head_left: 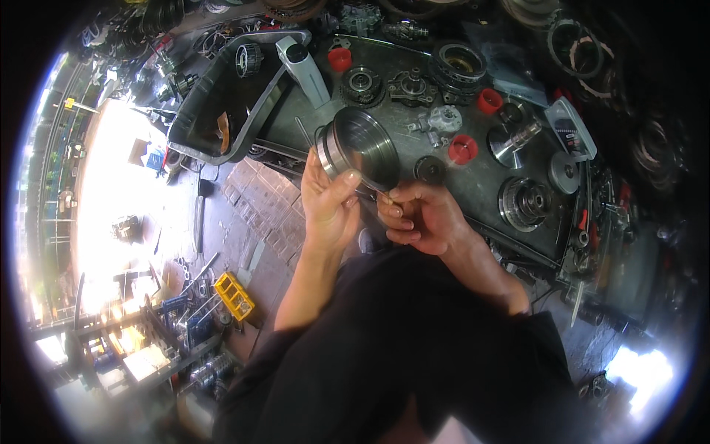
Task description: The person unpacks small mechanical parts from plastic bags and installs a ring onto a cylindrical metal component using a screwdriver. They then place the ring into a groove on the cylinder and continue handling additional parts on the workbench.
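My left hand [330, 203] is wrapped round the side of a shiny metal drum [364, 145], thumb on the near side. Tilted, the drum shows its open, hollow inside, and it is held up in front of the bench edge. A groove runs round its outer wall. My right hand [425, 216] is closed at the drum's lower rim, thumb and forefinger pinched together. Something small and thin seems to be between these fingertips, but I cannot make out what it is. On the bench just beyond my right hand lies a dark round gear-like part [429, 169].
The metal bench [399, 122] carries a grey-white bottle [305, 74], red cups [463, 149], a shafted disc [510, 144], a gear assembly [524, 203] and a clear plastic box [571, 129]. A large dark tray [200, 111] sits at its left. A yellow organiser [234, 296] is lower left.
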A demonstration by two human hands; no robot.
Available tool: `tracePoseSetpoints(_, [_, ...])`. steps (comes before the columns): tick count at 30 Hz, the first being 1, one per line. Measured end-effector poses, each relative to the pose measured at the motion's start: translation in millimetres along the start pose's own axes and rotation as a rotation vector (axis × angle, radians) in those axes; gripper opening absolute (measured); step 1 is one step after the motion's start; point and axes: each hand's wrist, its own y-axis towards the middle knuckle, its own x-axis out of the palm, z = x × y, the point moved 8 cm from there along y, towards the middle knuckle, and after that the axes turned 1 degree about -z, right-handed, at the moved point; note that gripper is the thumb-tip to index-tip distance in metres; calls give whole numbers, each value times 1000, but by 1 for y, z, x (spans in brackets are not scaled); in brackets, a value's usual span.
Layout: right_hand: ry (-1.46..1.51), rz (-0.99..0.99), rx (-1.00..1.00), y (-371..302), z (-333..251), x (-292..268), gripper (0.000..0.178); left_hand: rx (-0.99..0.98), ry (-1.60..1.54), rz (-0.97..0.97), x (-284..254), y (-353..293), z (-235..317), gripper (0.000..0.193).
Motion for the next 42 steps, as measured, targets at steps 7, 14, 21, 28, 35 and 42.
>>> tracePoseSetpoints(7, [-22,10,-59,-7,4,-5,19,-113,-28,66,-7,-2,-2,35])
tracePoseSetpoints(14, [-624,217,-265,-7,-4,-32,16,-157,143,110,-18,-7,9,29])
tracePoseSetpoints(21, [-799,334,-683,-29,-63,-43,22,-196,445,-136,8,-24,13,39])
tracePoseSetpoints(28, [-1173,-70,-706,-1,-91,-6,58,-451,539,-393,12,-43,-1,40])
tracePoseSetpoints(35, [-641,-426,-427,-2,-65,-41,83,-631,229,-442,20,-48,-14,23])
tracePoseSetpoints(42, [-435,-541,-332,-4,-35,-50,85,-428,61,-444,17,-33,-11,38])
